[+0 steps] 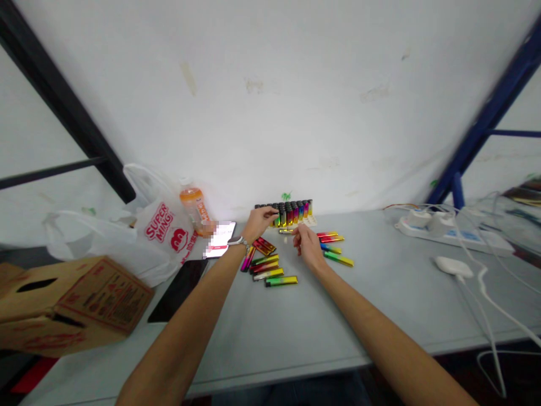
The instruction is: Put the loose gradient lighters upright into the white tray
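Observation:
Several colourful lighters (289, 214) stand upright in rows in a pale holder (310, 221) near the wall. My left hand (260, 221), with a watch at its wrist, is at the left front of these rows, its fingers closed around the top of a green lighter (276, 221). My right hand (306, 246) is just in front of the holder, fingers curled at the end of a lighter (286, 232) that points left. More lighters (265, 265) lie loose in front of my left hand, and a few others (338, 257) lie to the right of my right hand.
Left of the lighters are a phone (222, 239), an orange-labelled bottle (195, 208), a white plastic bag (156, 231), a dark tablet (180, 290) and a cardboard box (101, 293). At the right lie a power strip (460, 237), a white adapter (453, 266) and cables.

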`<state>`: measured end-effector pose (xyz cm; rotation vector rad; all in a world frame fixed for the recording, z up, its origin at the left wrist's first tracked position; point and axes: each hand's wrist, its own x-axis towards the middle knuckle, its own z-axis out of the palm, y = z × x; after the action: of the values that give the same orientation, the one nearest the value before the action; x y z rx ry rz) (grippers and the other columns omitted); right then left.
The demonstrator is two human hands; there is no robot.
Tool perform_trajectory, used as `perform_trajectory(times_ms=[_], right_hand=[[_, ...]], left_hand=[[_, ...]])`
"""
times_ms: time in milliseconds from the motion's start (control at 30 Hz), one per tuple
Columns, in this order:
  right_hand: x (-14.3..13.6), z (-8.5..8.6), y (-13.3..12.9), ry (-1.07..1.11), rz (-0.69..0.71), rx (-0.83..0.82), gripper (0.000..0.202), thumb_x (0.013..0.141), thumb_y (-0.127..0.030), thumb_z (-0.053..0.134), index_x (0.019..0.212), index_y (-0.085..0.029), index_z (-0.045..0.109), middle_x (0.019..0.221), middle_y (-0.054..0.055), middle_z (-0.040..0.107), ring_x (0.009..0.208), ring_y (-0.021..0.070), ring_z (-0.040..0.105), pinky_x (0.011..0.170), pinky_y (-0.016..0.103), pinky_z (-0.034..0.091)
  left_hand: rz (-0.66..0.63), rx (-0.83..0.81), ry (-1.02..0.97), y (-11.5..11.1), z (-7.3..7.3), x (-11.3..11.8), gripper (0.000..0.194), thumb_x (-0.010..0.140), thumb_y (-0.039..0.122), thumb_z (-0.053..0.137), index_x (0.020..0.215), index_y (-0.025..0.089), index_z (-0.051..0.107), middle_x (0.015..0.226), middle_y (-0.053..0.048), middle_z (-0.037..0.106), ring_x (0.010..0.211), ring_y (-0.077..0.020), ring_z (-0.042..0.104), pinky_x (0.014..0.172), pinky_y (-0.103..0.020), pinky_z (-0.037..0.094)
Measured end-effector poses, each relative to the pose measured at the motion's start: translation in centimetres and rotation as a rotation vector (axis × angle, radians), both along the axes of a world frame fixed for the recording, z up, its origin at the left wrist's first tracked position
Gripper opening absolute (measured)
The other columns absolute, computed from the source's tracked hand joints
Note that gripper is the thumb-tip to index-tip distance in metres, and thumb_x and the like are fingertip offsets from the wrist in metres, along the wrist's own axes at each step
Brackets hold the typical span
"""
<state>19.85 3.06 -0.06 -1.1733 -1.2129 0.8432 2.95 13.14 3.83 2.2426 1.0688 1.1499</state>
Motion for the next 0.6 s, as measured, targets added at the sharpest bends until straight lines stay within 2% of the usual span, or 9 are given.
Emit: perform_trajectory(times_ms=[100,167,300,367,467,600], right_hand=[[0.5,0.0,0.1,-0.129,-0.08,0.029,0.043,0.094,-0.053,0.034,0.074,-0.021,0.055,0.059,-0.001,0.053,0.059,0.016,0.051,0.059,0.026,0.039],[0.8,0.0,0.1,-0.236,-0.144,0.022,0.034,0.092,-0.046,0.04,0.073,-0.022,0.054,0.063,-0.001,0.056,0.065,0.0169,0.054,0.063,0.027,0.039],[0.9,0.4,-0.3,-0.493,-0.201,-0.073,0.02,0.089,-0.035,0.046,0.083,-0.022,0.059,0.075,0.0,0.063,0.074,0.0182,0.058,0.067,0.027,0.039],[0.7,0.8,-0.6,-0.656,-0.194,-0.083,0.018,0.089,-0.032,0.047,0.092,-0.023,0.063,0.088,0.003,0.067,0.085,0.0197,0.06,0.071,0.028,0.04],[0.1,1.4,-0.9,-0.919,-0.15,-0.022,0.024,0.089,-0.029,0.049,0.106,-0.022,0.065,0.109,0.009,0.064,0.106,0.0235,0.056,0.081,0.031,0.041],[-0.7,1.5,-0.2,-1.193,-0.078,0.017,0.034,0.09,-0.026,0.048,0.12,-0.019,0.062,0.123,0.015,0.058,0.119,0.0296,0.046,0.095,0.041,0.036]], left_hand=[[0.058,0.248,0.272,-0.4,0.5,-0.3,0.025,0.087,0.022,0.055,0.103,0.018,0.075,0.096,-0.008,0.065,0.091,-0.0209,0.06,0.088,-0.038,0.051],[0.108,0.359,0.446,-0.9,0.9,-0.6,0.036,0.084,0.013,0.051,0.112,0.019,0.073,0.099,-0.01,0.06,0.096,-0.0237,0.056,0.089,-0.04,0.049],[0.168,0.392,0.647,-1.8,1.2,-1.2,0.056,0.08,0.005,0.047,0.13,0.023,0.064,0.103,-0.011,0.056,0.1,-0.0264,0.052,0.087,-0.042,0.046],[0.17,0.375,0.656,-2.3,1.2,-1.2,0.062,0.079,0.003,0.045,0.137,0.022,0.057,0.108,-0.012,0.056,0.102,-0.0265,0.051,0.088,-0.042,0.045],[0.184,0.343,0.515,-3.5,0.6,-1.2,0.066,0.078,0.0,0.042,0.141,0.018,0.05,0.116,-0.012,0.054,0.108,-0.0254,0.05,0.093,-0.042,0.045],[0.189,0.291,0.277,-6.2,-0.9,-1.8,0.053,0.074,-0.002,0.04,0.118,0.016,0.063,0.11,-0.01,0.056,0.111,-0.0237,0.051,0.102,-0.042,0.044]])
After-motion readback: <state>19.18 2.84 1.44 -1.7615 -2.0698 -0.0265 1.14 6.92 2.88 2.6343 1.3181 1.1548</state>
